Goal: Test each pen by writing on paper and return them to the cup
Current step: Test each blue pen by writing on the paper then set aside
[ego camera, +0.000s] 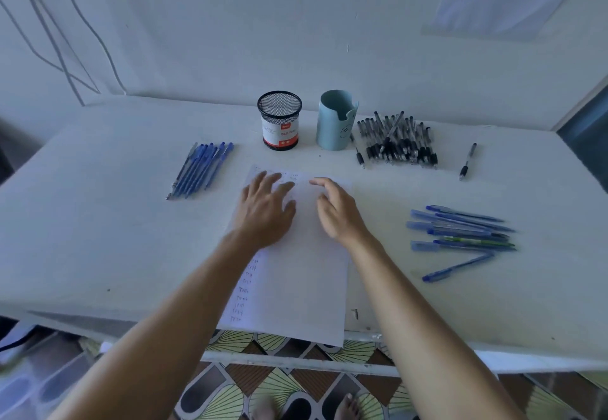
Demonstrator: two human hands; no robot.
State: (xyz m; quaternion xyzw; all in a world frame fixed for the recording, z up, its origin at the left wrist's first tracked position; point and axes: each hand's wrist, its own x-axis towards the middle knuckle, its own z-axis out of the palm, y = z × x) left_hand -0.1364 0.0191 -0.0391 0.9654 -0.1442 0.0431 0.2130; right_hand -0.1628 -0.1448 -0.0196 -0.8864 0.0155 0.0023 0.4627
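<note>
The paper [306, 288] lies down the middle of the tabletop [98, 238], its near end hanging just over the front edge, so a push toward the person could slide it off. A column of written words runs down its left side and a few more sit at the top; most of the sheet is blank, so I judge the testing only partly done.

The left hand [266, 209] rests on the paper, released, with fingers spread flat. The right hand [339, 212] is above the sheet just beside it, loosely curled and grasping nothing.

No pen is in hand. Right blue pens [460, 232] lie loose, well apart from the paper; left blue pens [202, 168] lie in a tidy row. Bare tabletop flanks the sheet on both sides, giving easy reach.

Farther back stand the mesh cup [279, 120], apparently empty, and the blue cup [335, 123], whose inside is partly hidden. Black pens [398, 143] are heaped just beside it, with a lone pen [468, 160] farther right. Returning pens seems not yet begun. The wall closes in right behind.
</note>
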